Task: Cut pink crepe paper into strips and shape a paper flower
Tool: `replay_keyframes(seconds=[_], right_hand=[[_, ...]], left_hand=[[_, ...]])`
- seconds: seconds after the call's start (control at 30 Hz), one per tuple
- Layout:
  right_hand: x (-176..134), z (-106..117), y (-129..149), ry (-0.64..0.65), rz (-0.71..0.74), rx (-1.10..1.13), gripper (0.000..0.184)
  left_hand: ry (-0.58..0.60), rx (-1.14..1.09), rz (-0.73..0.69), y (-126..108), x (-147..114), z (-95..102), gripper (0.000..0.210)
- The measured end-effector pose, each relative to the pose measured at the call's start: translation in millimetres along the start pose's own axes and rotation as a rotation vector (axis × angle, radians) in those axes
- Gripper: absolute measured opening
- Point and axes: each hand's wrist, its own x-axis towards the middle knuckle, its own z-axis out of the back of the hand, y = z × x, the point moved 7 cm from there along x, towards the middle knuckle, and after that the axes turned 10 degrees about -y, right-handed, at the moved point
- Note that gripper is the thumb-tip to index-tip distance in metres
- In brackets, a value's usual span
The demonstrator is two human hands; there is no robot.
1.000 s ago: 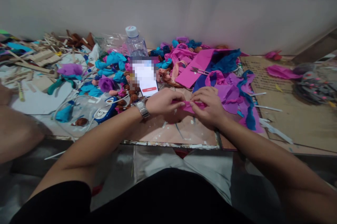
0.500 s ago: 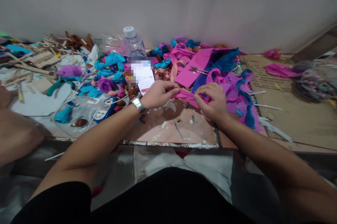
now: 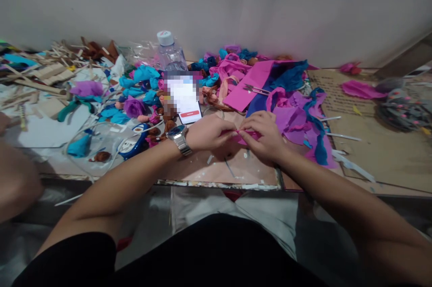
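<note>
A strip of pink crepe paper (image 3: 240,137) is pinched between my two hands, just above the table's front part. My left hand (image 3: 209,132), with a metal watch (image 3: 180,138) on its wrist, grips one end with thumb and fingers. My right hand (image 3: 261,136) closes on the other end, its fingertips almost touching the left ones. Most of the strip is hidden by the fingers. Behind my hands lies a folded sheet of pink paper (image 3: 248,84) with small thread snips (image 3: 256,89) on it. A lit phone (image 3: 189,105) leans beyond my left hand.
A clear bottle (image 3: 172,55) stands at the back. Crepe paper flowers (image 3: 135,106) and wood sticks (image 3: 50,75) crowd the left. Purple paper scraps (image 3: 292,120) and cardboard (image 3: 378,143) lie right. Another person's arm (image 3: 18,179) reaches in at the left edge.
My hands have come together and slightly nearer to me. The pink strip, stretched between them before, is now gathered at the fingertips. The other person's arm has shifted a little left.
</note>
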Motion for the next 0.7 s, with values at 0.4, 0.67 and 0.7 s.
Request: replay_keyframes(seconds=[0.4,0.67,0.7], right_hand=[[0.6,2.7,-2.5,0.016,0.004,-0.038,0.012],[0.0,4.2,-1.3,-0.015,0.012,-0.026,0.009],[0.2,4.4,-0.9,-0.016,0.013,-0.022,0.009]], left_hand=[[0.025,-0.159,0.124,7.1,3.3,3.3,0.037],[0.094,-0.245,0.183,6.6,0.2,-1.7,0.041],[0.1,-0.255,0.184,6.6,0.3,-1.8,0.042]])
